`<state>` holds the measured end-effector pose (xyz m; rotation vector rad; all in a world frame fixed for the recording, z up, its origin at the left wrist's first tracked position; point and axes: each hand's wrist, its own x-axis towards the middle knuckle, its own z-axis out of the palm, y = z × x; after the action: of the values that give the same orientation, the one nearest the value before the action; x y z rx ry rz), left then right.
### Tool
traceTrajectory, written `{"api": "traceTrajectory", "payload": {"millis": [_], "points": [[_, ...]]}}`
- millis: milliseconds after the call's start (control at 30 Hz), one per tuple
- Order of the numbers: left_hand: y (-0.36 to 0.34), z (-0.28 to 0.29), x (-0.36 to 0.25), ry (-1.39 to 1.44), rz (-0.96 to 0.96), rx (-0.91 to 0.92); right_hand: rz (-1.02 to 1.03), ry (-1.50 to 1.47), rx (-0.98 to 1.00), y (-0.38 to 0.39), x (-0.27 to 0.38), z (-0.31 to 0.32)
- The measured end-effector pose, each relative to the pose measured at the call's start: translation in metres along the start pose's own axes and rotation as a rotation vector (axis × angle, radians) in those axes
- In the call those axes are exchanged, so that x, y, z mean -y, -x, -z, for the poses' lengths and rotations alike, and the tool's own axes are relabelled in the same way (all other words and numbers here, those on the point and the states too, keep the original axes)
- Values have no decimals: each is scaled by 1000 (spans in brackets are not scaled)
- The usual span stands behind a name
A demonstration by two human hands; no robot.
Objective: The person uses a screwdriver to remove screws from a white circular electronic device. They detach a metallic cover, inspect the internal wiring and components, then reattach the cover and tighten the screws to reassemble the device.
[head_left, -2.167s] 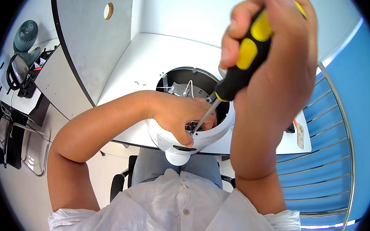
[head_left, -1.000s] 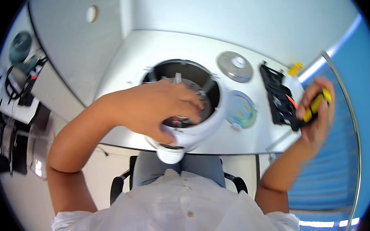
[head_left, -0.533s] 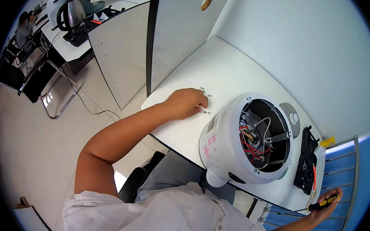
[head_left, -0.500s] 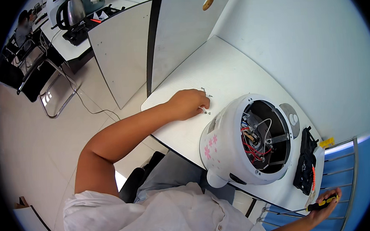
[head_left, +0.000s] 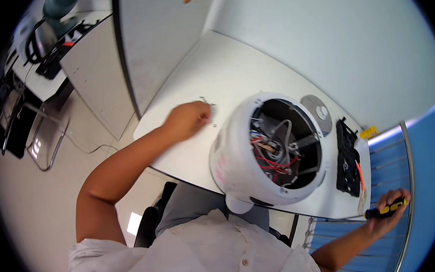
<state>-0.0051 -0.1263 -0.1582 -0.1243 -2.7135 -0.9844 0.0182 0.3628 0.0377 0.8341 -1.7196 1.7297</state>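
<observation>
My left hand (head_left: 186, 120) is curled closed on the white table (head_left: 237, 55), beside small screws (head_left: 215, 125); what its fingers hold, if anything, is too small to make out. Right of it stands a white round appliance (head_left: 223, 155) with faint pink flowers, its open top showing red and white wires (head_left: 284, 164), metal brackets and a dark interior. My right hand (head_left: 389, 208) grips a black-and-yellow screwdriver (head_left: 371, 213) at the table's right front corner, the shaft pointing leftward.
Behind the appliance lie a metal lid (head_left: 315, 110), a black tool case (head_left: 348, 173) and a yellow item (head_left: 368, 132). A partition (head_left: 162, 44) divides off another desk with a kettle (head_left: 45, 39) and a chair (head_left: 38, 137). A steel railing (head_left: 405, 154) runs along the right.
My left hand has left the appliance's rim for the screws and curled further. My right hand has lowered the screwdriver away from the rim to the right. The view has swung about.
</observation>
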Motion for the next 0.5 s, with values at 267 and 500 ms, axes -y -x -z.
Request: {"api": "traceTrajectory", "payload": {"millis": [267,500], "points": [[27,81,-108,1045,-113,-353,285,-683,56,-45,20,-36],[21,49,-189,1234,-355,-6,332,-1072,25,-66,24,-84]]}}
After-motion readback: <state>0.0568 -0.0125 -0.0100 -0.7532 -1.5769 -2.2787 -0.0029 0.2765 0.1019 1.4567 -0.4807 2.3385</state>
